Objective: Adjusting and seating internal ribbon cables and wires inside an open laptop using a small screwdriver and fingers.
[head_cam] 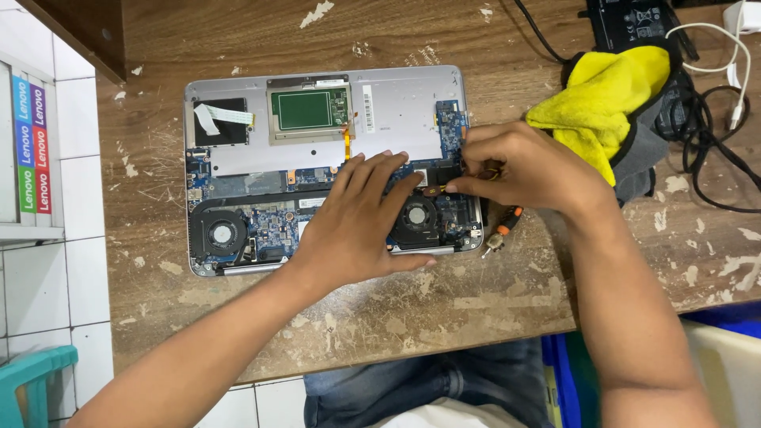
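While both hands press it, circuitry fills the flat silver laptop.

Worn wooden table, white tiled floor

Opened laptop lies on the table, touchpad board at its far edge, one fan near-left, another fan near-right. Left hand rests on the boards between the fans; right hand sits over the laptop's right edge, screwdriver just beside that edge, under the wrist. Cloth lies right of the laptop, cables and a power adapter behind and right of it.
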